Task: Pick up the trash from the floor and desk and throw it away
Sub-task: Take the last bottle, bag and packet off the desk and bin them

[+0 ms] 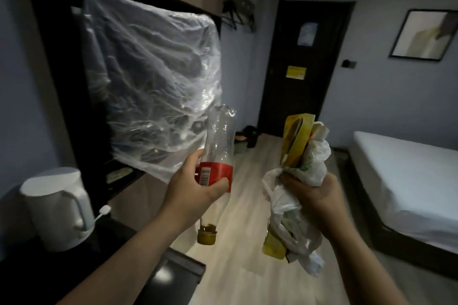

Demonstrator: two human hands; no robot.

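A dim bedroom lies ahead of me: pale wood floor [250,181], a dark door [302,67] at the far end, a white bed [406,176] on my right, and a screen wrapped in clear plastic [153,77] on the left wall above the dark desk [49,270] where a white kettle [54,208] stands. My left hand [195,186] is wrapped around the red label of an empty clear bottle [219,146], held upside down with its gold cap pointing at the floor. My right hand [314,193] is clenched on a bundle of trash [302,153], crumpled white plastic bags and yellow wrappers, raised over the floor.
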